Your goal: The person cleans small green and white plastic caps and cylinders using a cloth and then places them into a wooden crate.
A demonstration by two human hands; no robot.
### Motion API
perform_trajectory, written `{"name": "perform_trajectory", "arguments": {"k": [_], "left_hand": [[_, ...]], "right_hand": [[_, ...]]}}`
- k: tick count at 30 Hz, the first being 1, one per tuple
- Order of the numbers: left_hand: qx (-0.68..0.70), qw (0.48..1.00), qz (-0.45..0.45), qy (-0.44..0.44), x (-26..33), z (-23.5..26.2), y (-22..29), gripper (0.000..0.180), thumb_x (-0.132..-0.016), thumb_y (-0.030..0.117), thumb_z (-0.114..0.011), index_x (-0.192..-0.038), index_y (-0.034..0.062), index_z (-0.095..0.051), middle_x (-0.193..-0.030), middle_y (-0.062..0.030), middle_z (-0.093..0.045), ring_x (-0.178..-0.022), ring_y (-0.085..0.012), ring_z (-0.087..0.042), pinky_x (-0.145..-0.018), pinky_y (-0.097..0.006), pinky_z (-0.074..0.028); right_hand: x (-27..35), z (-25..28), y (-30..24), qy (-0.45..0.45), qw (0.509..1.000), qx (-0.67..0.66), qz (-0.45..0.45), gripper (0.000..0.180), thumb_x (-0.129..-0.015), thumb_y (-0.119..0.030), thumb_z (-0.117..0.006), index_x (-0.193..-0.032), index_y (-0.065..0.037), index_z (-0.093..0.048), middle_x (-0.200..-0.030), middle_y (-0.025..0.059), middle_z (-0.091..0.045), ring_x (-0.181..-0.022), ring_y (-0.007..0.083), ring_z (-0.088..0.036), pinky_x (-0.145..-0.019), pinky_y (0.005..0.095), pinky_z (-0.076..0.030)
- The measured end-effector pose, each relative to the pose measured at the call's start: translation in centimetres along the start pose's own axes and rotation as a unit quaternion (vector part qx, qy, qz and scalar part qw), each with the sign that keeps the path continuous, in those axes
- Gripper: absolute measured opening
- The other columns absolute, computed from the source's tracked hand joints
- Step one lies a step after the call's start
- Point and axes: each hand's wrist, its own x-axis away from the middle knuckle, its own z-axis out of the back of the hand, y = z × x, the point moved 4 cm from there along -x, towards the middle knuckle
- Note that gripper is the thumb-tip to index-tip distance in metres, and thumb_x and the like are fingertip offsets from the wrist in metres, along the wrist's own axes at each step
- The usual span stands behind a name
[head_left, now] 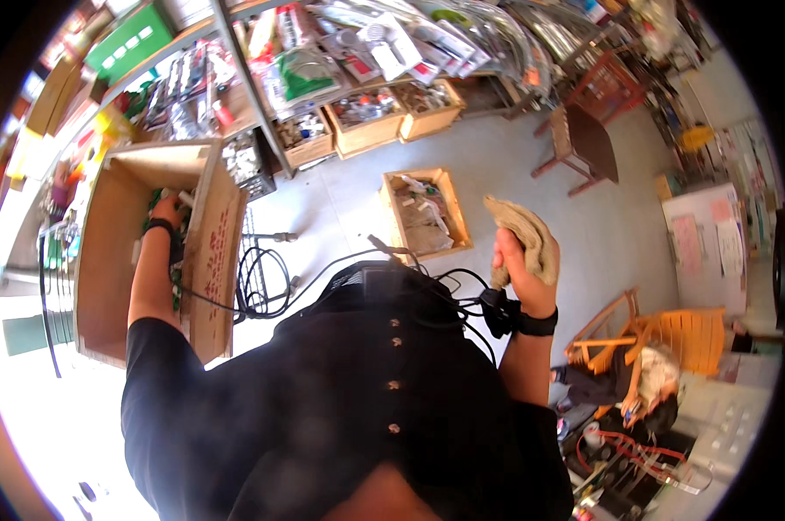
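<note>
My left hand (164, 208) reaches down into a deep wooden box (211, 227) on my left, its fingers curled among small green and white pieces. A short white piece (186, 199) shows right at the fingers; what they grip is too small to make out. My right hand (528, 271) is raised out to the right, closed on a crumpled beige cloth (526, 227), its thumb lying along the near side. Black bands wrap both wrists, and black cables (262, 282) run between the box and my waist.
A small wooden box (458, 213) with clear bags stands on the floor ahead. Shelves of packaged goods (366, 43) rise behind wooden bins (365, 130). A brown chair (583, 139) stands at the far right. Another person (623, 373) sits on the right near a wooden chair (688, 339).
</note>
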Motion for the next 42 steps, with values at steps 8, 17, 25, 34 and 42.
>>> {"name": "perform_trajectory", "arguments": {"k": [8,17,25,34,42], "left_hand": [[0.025,0.999,-0.02,-0.009,-2.2,-3.7,-1.4,0.027,-0.075,0.013,-0.063,-0.102,0.0071,-0.063,-0.095,-0.0225,-0.063,-0.095,-0.0403,-0.059,-0.081,-0.045,-0.048],[-0.001,0.999,-0.003,-0.045,-1.0,-4.0,-1.8,0.034,-0.078,0.029,-0.062,-0.104,0.008,-0.06,-0.105,-0.0233,-0.062,-0.101,-0.038,-0.059,-0.084,-0.042,-0.047],[0.107,0.989,0.001,0.104,0.4,6.0,-3.0,0.034,-0.066,0.026,-0.072,-0.094,0.0083,-0.062,-0.084,-0.0139,-0.064,-0.08,-0.0287,-0.062,-0.073,-0.037,-0.05],[0.479,0.835,-0.246,0.112,10.0,24.8,20.8,0.039,-0.089,0.003,-0.058,-0.127,0.0048,-0.049,-0.101,0.0015,-0.055,-0.093,-0.0059,-0.052,-0.081,-0.02,-0.042],[0.582,0.698,-0.41,-0.08,19.1,24.9,42.0,0.044,-0.084,-0.006,-0.06,-0.124,0.0073,-0.047,-0.103,0.0003,-0.058,-0.094,-0.007,-0.054,-0.082,-0.022,-0.046]], "right_hand": [[0.0,-0.1,-0.5,-0.018,0.999,0.016,0.031,0.025,-0.085,-0.012,-0.065,-0.106,0.001,-0.061,-0.079,0.0018,-0.061,-0.067,0.0079,-0.054,-0.061,0.0223,-0.044],[0.0,-0.4,-0.5,-0.026,0.996,0.019,0.086,0.025,-0.085,-0.014,-0.063,-0.105,0.001,-0.06,-0.072,-0.0007,-0.056,-0.057,0.0055,-0.05,-0.053,0.0209,-0.041],[0.3,0.7,0.0,-0.033,0.998,-0.044,0.016,0.025,-0.087,-0.018,-0.063,-0.105,0.0,-0.06,-0.074,0.0011,-0.058,-0.06,0.0077,-0.052,-0.057,0.0224,-0.043],[-0.7,2.3,1.7,-0.059,0.992,-0.107,0.039,0.027,-0.095,-0.026,-0.051,-0.102,0.0,-0.056,-0.074,0.0028,-0.055,-0.059,0.0097,-0.051,-0.055,0.024,-0.042],[-2.1,2.9,-0.4,-0.1,0.985,-0.118,0.079,0.021,-0.093,-0.017,-0.055,-0.105,0.0,-0.057,-0.076,0.0032,-0.058,-0.061,0.0091,-0.054,-0.057,0.0247,-0.044]]}}
